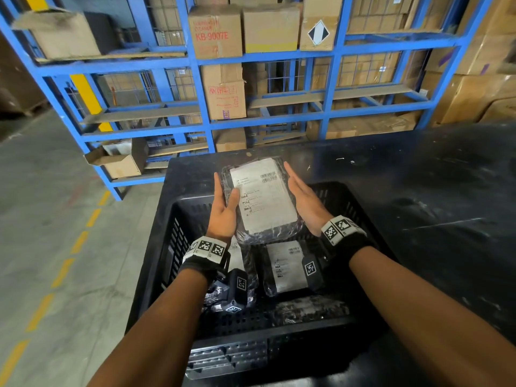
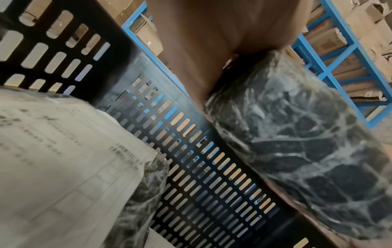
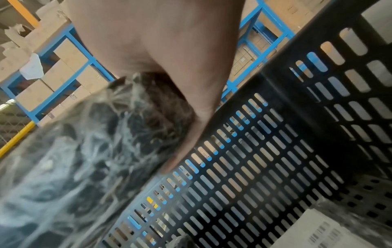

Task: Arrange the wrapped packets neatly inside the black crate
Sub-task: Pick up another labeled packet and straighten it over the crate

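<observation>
1. I hold one wrapped packet (image 1: pixel 264 198) above the far half of the black crate (image 1: pixel 178 219), label side up, between both hands
2. Left hand (image 1: pixel 223 210): it grips the packet's left edge, thumb across the top face beside the label, fingers along the side and underneath
3. Right hand (image 1: pixel 303 198): fingers straight, palm pressed flat against the packet's right edge. The right wrist view shows the palm against the crinkled wrap (image 3: pixel 89 151)
4. From the left wrist view, the held packet's underside (image 2: pixel 297 142) hangs clear of the perforated crate wall (image 2: pixel 191 151)
5. Inside the crate, a second packet (image 1: pixel 287 266) lies label up near the middle of the floor, partly hidden by my right wrist camera. Another packet (image 1: pixel 236 258) lies to its left, mostly covered by my left wrist
6. A further wrapped packet (image 1: pixel 310 310) lies along the crate's near wall
7. The crate stands on a black table (image 1: pixel 418 191); blue shelving (image 1: pixel 195 60) with cardboard boxes (image 1: pixel 215 32) stands behind
</observation>
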